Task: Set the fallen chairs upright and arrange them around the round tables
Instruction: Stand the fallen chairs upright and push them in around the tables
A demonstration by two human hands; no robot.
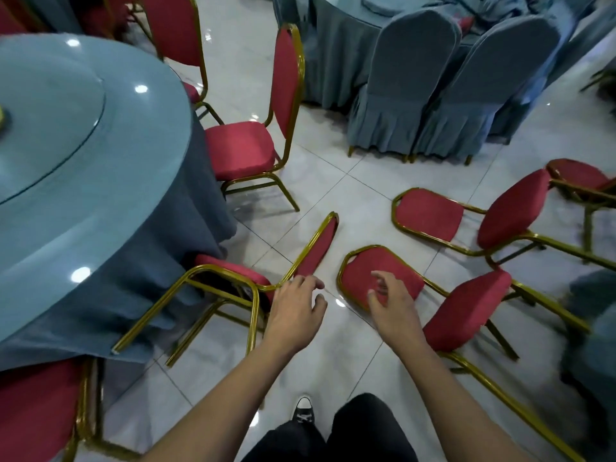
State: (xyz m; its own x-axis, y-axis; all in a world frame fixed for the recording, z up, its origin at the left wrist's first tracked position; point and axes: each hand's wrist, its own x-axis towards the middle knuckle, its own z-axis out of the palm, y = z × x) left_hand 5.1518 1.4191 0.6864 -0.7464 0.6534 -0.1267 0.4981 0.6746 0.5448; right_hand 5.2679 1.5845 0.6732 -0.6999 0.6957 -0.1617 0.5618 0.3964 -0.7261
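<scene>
Head cam, near to far: our left hand (295, 306) hovers w/ fingers loosely spread, tips at or just above the gilt frame of the nearest fallen chair (240, 288); can't tell if it's touching. Our right hand (393, 303) is spread too, holding nothing, over the backrest of the second fallen chair (430, 301). The nearest chair lies on its side against the skirt of the round worktop (83, 155); the second lies on its back on the tiled floor (333, 181). We reckon these are moderate weight: stiff metal tube, padded seat & back, not fragile. Tube looks glossy, so prob. slick; floor is shiny, legs may skid. Best hold, we think: top rail of backrest + seat edge. Further right lie two more fallen chairs (466, 225). Beyond, an upright chair (260, 128) at the worktop.
</scene>
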